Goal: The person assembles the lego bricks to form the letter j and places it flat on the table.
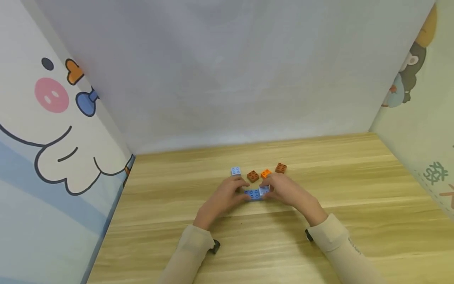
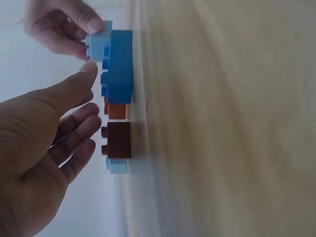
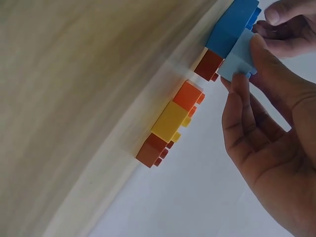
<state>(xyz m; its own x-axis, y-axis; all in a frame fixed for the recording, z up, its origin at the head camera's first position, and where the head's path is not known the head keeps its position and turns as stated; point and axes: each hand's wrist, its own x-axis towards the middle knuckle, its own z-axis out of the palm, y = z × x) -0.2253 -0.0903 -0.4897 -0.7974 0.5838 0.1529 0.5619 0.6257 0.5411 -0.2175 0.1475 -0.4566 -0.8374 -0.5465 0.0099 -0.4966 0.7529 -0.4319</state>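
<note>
A long blue brick (image 1: 252, 195) lies on the wooden table, studs up. On its right end sits a smaller light blue brick (image 3: 238, 55); whether it is pressed fully down, I cannot tell. My right hand (image 1: 288, 190) pinches this light blue brick between thumb and fingers. At the other end, my left hand (image 1: 223, 198) hovers beside the blue brick, its fingers loosely bent and spread. In the left wrist view, the left thumb (image 2: 74, 86) points toward the blue studs, with nothing gripped.
Behind the hands stand another light blue brick (image 1: 235, 170), a brown brick (image 1: 253, 176), an orange brick (image 1: 265, 173) and a second brown brick (image 1: 281, 168). A yellow brick (image 3: 169, 121) shows in the right wrist view. A pale cloth wall (image 1: 248, 79) rises behind the table.
</note>
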